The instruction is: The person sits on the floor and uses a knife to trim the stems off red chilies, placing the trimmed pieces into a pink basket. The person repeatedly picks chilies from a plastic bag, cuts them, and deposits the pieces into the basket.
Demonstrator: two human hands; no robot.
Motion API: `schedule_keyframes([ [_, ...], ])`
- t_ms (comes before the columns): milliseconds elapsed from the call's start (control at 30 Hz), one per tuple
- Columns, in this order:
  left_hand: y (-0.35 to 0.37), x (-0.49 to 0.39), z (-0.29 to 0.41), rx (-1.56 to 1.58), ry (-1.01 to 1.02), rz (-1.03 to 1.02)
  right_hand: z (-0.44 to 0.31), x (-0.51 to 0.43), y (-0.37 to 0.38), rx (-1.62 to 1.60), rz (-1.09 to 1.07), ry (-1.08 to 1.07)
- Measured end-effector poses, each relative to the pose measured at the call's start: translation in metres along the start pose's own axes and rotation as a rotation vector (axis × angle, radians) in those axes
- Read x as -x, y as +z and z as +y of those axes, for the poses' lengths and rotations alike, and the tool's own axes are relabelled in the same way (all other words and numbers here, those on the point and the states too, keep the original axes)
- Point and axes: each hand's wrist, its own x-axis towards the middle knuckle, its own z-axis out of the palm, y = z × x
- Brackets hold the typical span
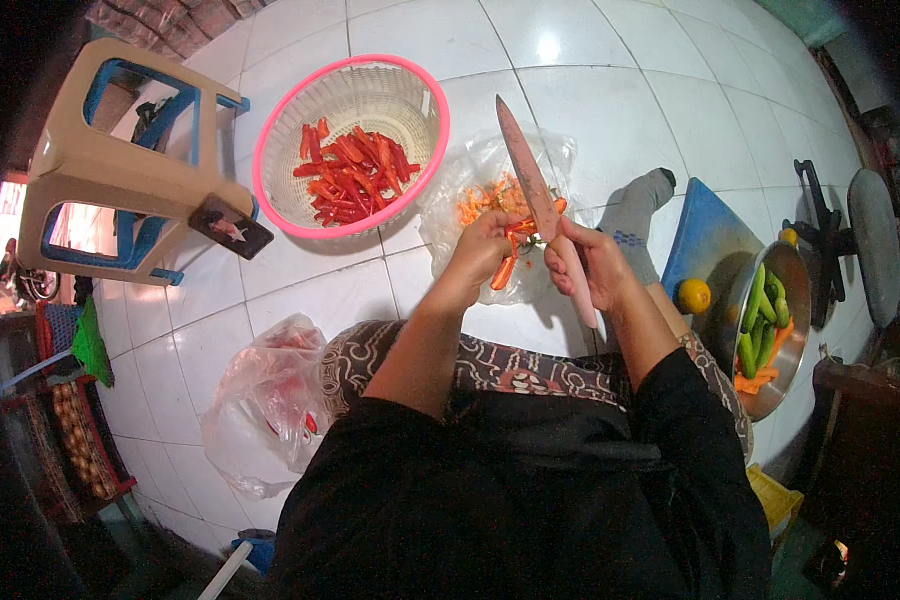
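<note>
My left hand (482,253) grips a split red chili pepper (504,270), with its orange-red inner side showing. In my right hand (591,262) is a kitchen knife (526,161) with a pale pink handle, its blade pointing up and away from me. The blade lies close against the chili; whether it touches is hard to tell. Below both hands a clear plastic bag (450,161) is spread on the floor, with orange seeds and pepper scraps (484,196) on it. Cut red chilies (360,169) lie in a white basket with a pink rim (444,120).
A beige and blue plastic stool (142,176) stands at left, a phone (230,226) against it. Another plastic bag (270,420) with red contents sits left of my lap. Rightward are a blue cutting board (709,225), an orange citrus fruit (694,296) and a steel bowl (791,360) holding cucumbers and carrots.
</note>
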Motion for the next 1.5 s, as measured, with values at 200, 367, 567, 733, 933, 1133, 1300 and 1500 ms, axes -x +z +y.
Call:
schedule_keyframes([
  [200,-0.008,-0.018,-0.034,-0.437,0.186,0.239,0.004,-0.006,0.0,0.0,-0.001,-0.001],
  [367,-0.015,-0.019,-0.031,-0.723,0.277,0.533,0.0,0.006,0.015,0.342,0.269,-0.138],
  [567,-0.031,-0.024,-0.028,-0.701,0.032,0.675,0.005,0.058,0.025,0.979,0.417,-0.046],
  [733,-0.025,-0.013,-0.015,-0.795,-0.024,0.656,0.02,0.081,0.009,1.579,0.355,-0.014],
  [933,-0.024,-0.01,-0.012,-0.876,-0.011,0.629,0.035,0.071,0.011,1.606,0.339,-0.029],
  [1133,-0.021,-0.008,-0.011,-1.043,0.008,0.596,0.035,0.058,-0.007,1.632,0.398,-0.055],
  [1300,-0.019,-0.006,-0.008,-1.134,-0.034,0.554,0.02,0.058,-0.007,1.48,0.366,0.069],
  [1500,-0.021,-0.008,-0.008,-1.171,-0.03,0.538,0.013,0.058,-0.015,1.33,0.325,0.098],
])
